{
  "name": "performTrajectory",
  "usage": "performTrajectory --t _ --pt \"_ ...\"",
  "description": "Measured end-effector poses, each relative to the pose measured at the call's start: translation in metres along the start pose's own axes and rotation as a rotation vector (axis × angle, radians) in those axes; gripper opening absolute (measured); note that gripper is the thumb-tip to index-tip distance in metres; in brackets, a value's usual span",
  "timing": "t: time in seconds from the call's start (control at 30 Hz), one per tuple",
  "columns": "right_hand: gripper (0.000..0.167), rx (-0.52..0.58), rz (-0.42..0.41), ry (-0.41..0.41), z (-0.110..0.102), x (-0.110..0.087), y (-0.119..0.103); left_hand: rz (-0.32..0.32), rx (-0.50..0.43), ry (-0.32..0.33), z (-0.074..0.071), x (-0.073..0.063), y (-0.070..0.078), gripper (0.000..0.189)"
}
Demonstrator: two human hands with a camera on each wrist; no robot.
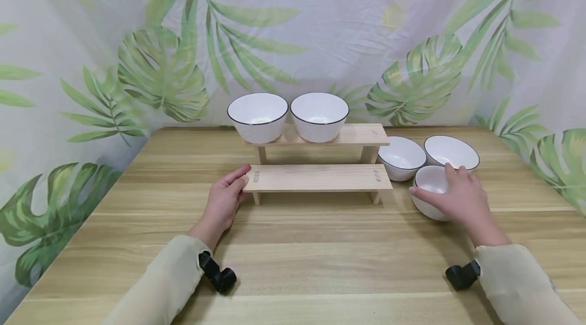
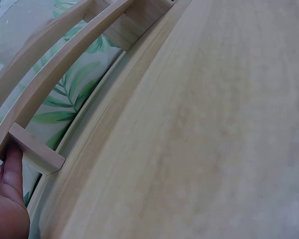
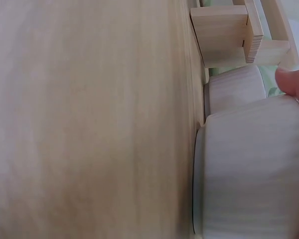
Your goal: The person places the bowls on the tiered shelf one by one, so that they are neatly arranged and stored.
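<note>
A two-tier wooden stand is on the table, its lower board nearer me. My left hand grips the left end of that board; in the left wrist view its fingers reach under the wood beside a leg. On the right, my right hand spans the front white bowl, thumb at the left of its rim and fingers at the far side. Seen from the right wrist, this bowl stands upright on the table with the thumb at its rim.
Two dark-rimmed white bowls, a left one and a right one, stand side by side on the upper tier. Behind the held bowl are two more, one bowl close to the stand and another bowl beside it. A leaf-print cloth hangs behind the table.
</note>
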State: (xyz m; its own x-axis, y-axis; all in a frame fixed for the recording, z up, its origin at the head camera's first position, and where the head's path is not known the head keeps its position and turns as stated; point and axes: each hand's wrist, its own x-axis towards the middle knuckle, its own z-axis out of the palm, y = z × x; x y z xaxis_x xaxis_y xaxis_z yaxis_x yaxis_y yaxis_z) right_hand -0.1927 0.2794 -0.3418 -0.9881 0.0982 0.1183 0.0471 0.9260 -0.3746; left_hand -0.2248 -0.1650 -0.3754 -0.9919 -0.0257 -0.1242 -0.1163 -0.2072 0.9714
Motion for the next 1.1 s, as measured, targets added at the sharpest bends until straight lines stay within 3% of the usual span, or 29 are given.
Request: performTrajectory --t 1.1 --pt "0.098 -0.059 0.005 0.013 -0.017 -0.005 -0.015 0.008 0.0 0.013 0.0 -0.002 0.001 0.042"
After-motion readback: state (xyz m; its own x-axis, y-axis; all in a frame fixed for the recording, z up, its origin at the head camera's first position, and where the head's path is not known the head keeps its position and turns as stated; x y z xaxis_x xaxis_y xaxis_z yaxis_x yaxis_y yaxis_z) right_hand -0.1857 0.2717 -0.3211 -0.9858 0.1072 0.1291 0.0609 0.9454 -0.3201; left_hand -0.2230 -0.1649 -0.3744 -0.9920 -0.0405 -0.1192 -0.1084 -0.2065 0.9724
